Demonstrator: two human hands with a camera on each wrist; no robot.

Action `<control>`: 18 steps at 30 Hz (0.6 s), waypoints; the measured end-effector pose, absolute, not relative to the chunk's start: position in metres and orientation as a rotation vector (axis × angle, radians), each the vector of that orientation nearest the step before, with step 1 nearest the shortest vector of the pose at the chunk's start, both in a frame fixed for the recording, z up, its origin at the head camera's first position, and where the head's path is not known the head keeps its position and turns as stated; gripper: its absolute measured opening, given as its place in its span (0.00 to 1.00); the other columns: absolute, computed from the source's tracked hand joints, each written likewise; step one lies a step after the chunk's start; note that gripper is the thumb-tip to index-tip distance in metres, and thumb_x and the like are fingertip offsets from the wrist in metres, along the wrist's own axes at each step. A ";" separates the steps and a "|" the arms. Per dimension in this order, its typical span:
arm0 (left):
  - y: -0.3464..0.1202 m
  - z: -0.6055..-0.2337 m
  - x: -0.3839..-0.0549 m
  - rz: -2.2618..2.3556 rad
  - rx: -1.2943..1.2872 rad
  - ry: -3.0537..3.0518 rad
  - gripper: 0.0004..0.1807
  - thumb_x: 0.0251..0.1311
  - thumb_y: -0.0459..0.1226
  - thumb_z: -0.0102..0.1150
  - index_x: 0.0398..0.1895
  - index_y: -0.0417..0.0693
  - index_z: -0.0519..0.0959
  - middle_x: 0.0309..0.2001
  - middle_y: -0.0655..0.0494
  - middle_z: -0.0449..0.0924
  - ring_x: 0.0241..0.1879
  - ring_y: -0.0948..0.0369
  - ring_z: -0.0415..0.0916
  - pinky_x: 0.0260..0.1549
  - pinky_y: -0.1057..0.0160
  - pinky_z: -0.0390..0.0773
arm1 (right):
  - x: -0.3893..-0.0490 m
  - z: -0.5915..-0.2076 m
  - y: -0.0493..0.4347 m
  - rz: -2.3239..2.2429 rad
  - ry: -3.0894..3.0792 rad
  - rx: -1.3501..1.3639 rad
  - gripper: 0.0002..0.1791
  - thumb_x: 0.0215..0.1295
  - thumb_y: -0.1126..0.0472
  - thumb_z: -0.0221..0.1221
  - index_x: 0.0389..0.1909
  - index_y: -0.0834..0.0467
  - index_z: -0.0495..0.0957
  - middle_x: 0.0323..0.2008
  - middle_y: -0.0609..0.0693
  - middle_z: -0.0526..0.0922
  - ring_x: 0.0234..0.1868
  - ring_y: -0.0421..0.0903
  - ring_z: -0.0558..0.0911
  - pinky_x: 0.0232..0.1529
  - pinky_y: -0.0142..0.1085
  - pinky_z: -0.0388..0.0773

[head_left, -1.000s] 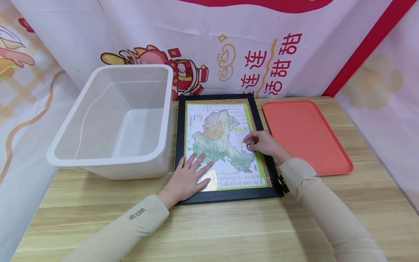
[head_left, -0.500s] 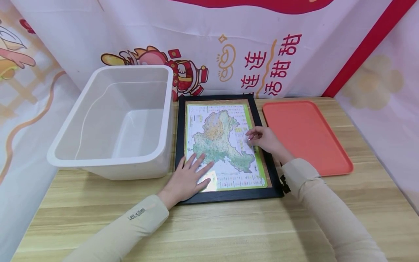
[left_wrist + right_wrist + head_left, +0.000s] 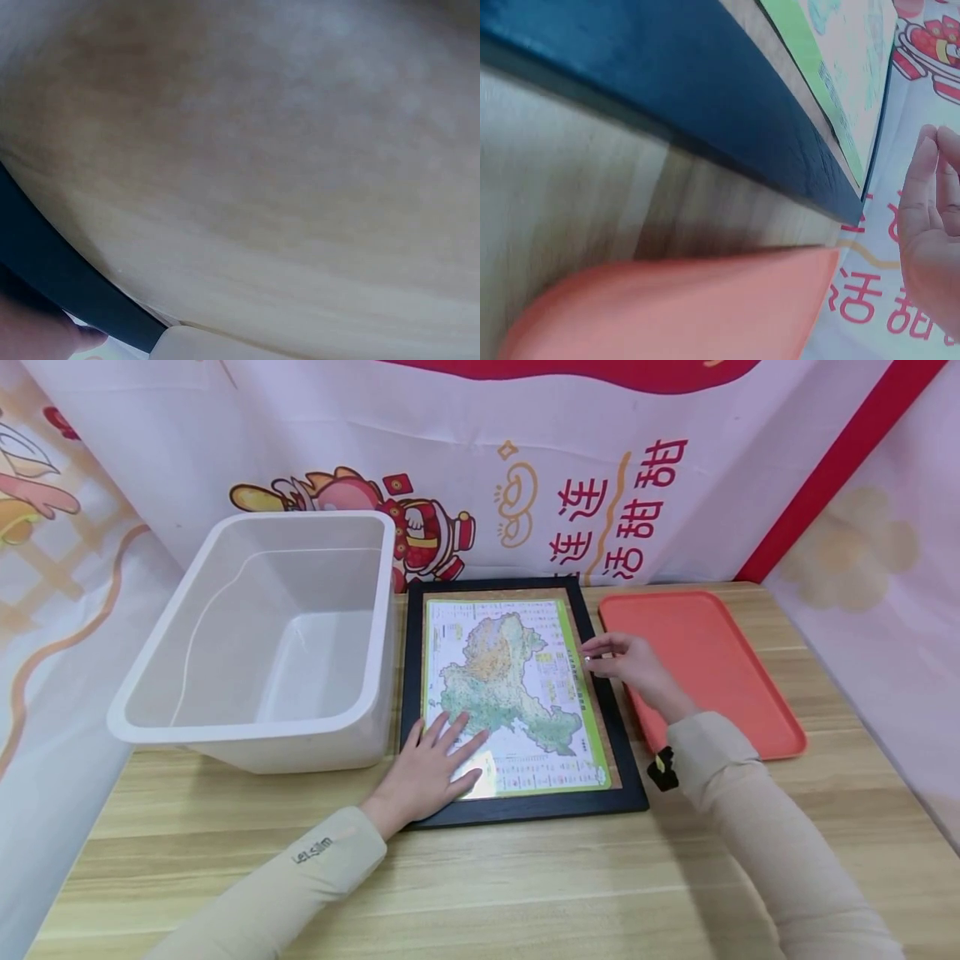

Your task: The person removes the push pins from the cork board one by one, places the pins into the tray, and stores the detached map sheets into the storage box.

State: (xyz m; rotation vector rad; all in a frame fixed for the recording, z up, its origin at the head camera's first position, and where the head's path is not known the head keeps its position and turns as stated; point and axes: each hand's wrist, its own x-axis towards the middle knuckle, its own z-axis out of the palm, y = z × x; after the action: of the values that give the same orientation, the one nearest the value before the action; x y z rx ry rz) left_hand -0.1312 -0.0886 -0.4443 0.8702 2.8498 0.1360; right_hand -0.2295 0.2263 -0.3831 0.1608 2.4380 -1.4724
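A white fabric backdrop (image 3: 465,452), printed with red characters and cartoon figures, is hung behind a wood-grained surface (image 3: 525,877). A large, deep white bin (image 3: 247,732) is placed at the left. Just beside it, at the centre, a black rectangular frame (image 3: 532,808) is laid flat. A shallow coral-red tray (image 3: 675,643) is set on the frame's right. Within the frame, a printed map (image 3: 517,672) with a green border is spread over a brown backing (image 3: 495,595), of which a narrow margin is left uncovered.

The frame is judged stiff and of moderate weight, best lifted by its two opposite side bars. The map is judged thin, light and slick, since a bright reflection is caught near its lower left; it could be creased, so it is best taken by the green edge.

The left hand (image 3: 431,768) is rested with fingers spread across the frame's lower-left corner and the map. The right hand (image 3: 630,664) is poised over the map's right edge, thumb and fingertips brought together; a tiny bright item (image 3: 587,658) seems to be pinched there, too small to be identified.
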 end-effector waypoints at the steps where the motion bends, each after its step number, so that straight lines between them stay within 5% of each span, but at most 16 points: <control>1: -0.089 -0.445 -0.131 0.136 0.869 2.850 0.32 0.70 0.59 0.33 0.75 0.67 0.50 0.77 0.51 0.44 0.76 0.45 0.42 0.71 0.38 0.45 | -0.229 -0.382 0.228 -1.483 2.435 0.170 0.20 0.67 0.65 0.56 0.58 0.64 0.70 0.58 0.60 0.74 0.49 0.43 0.77 0.55 0.36 0.76; 7: -0.089 -0.445 -0.132 0.144 0.879 2.856 0.32 0.70 0.59 0.34 0.75 0.67 0.50 0.77 0.51 0.44 0.76 0.45 0.42 0.71 0.38 0.45 | -0.228 -0.376 0.240 -1.595 2.380 0.231 0.23 0.67 0.64 0.56 0.61 0.66 0.68 0.54 0.57 0.78 0.37 0.29 0.81 0.53 0.34 0.79; 18: -0.090 -0.445 -0.131 0.158 0.894 2.858 0.32 0.70 0.59 0.34 0.75 0.66 0.50 0.77 0.50 0.44 0.76 0.44 0.42 0.71 0.37 0.45 | -0.224 -0.373 0.261 -1.783 2.221 0.365 0.24 0.67 0.62 0.56 0.63 0.61 0.66 0.40 0.40 0.79 0.43 0.34 0.82 0.60 0.36 0.75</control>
State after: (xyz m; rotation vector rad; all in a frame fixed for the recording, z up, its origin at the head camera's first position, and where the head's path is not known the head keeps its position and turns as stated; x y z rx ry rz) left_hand -0.1310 -0.0902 -0.4446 0.8935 2.8579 0.1579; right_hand -0.2239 0.2608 -0.3731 0.3645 2.2208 -1.7827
